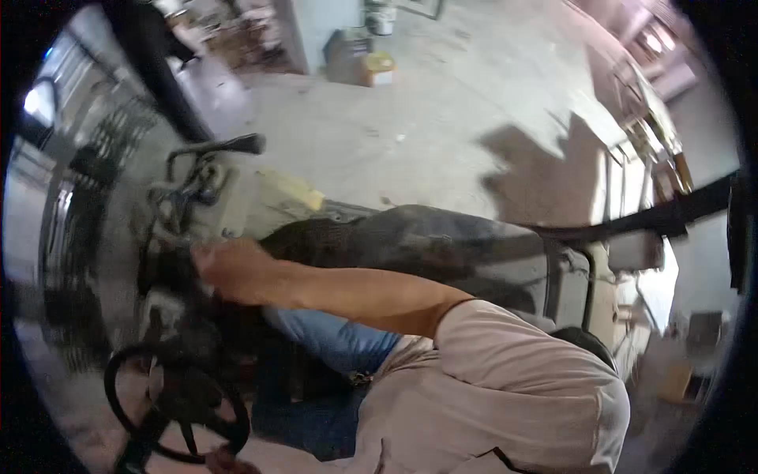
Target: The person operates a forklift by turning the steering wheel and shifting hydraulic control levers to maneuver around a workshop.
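Note:
The view is turned sideways, with the vehicle's front toward the left. My right hand [229, 271] reaches out to the dark control area beside the steering column. Its fingers look curled, but blur and shadow hide what they hold. Just above it in the picture are several levers, one with a black handle [241, 144]. A black steering wheel [241, 411] is at the lower left. My left hand [229, 461] is at its rim, closed on it and partly cut off by the bottom edge.
A dark engine cover or seat side [442, 237] lies beside my body. Beyond it is concrete floor [426, 134] with a yellow-topped container [379, 69] and a white bucket [380, 17]. A black overhead-guard post [158, 71] stands at upper left; shelving [643, 134] is at right.

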### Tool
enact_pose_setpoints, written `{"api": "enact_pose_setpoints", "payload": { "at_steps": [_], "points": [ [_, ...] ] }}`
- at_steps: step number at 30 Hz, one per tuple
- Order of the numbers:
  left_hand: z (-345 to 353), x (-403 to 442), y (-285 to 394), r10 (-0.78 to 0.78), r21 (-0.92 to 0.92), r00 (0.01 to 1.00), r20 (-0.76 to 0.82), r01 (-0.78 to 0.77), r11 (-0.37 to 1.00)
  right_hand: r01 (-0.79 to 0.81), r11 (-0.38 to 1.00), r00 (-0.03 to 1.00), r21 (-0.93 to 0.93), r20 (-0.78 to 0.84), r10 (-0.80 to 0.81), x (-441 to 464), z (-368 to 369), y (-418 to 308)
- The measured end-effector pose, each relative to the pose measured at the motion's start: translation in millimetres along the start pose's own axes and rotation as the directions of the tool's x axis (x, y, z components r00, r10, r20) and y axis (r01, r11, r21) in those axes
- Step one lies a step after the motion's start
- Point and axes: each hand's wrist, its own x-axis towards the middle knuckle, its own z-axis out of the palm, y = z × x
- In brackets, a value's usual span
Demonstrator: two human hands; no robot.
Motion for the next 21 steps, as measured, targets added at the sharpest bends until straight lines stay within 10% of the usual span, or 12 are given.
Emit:
{"api": "enact_pose_setpoints", "payload": {
  "at_steps": [2, 3, 8, 11, 12, 16, 17, 18, 20, 21],
  "points": [
    [32, -17, 35, 0.325, -0.07, 0.942, 0.078, -0.32, 0.945, -0.083, 0.996, 0.996, -0.033, 0.02, 0.084, 17, 40, 6],
    [45, 2, 96, 0.381, -0.089, 0.921, 0.076, -0.374, 0.923, 0.04, 0.984, 0.975, -0.172, -0.209, -0.076, 16, 46, 8],
    [78, 51, 141, 0.573, -0.292, 0.819, -0.032, -0.556, 0.778, 0.104, 0.937, 0.944, -0.333, -0.265, -0.199, 13, 74, -3],
    [94, 104, 160, 0.628, -0.329, 0.776, -0.05, -0.607, 0.724, -0.057, 0.972, 0.97, -0.228, -0.244, -0.001, 7, 54, -26],
    [103, 131, 166, 0.758, -0.217, 0.624, -0.191, -0.78, 0.587, -0.057, 0.974, 0.971, -0.22, -0.241, 0.002, 6, 54, -24],
    [108, 232, 126, 0.315, -0.117, 0.944, -0.101, -0.326, 0.938, -0.017, 0.975, 0.969, -0.223, -0.245, -0.039, 6, 55, -18],
    [89, 249, 123, -0.001, -0.16, 1.0, 0.003, 0.002, 0.987, 0.053, 0.941, 0.992, -0.333, -0.088, -0.087, 7, 62, -3],
    [87, 265, 72, 0.166, -0.069, 0.973, -0.163, -0.179, 0.981, -0.054, 0.985, 0.998, -0.165, -0.037, 0.049, 1, 43, -14],
    [79, 270, -9, 0.19, 0.052, 0.976, -0.112, -0.185, 0.981, 0.286, 0.951, 0.916, -0.114, -0.259, -0.306, -46, 11, 30],
    [71, 273, -62, 0.101, 0.257, 0.989, -0.105, -0.071, 0.964, 0.168, 0.982, 0.98, -0.086, -0.096, -0.176, -64, -30, 46]
  ]
}}
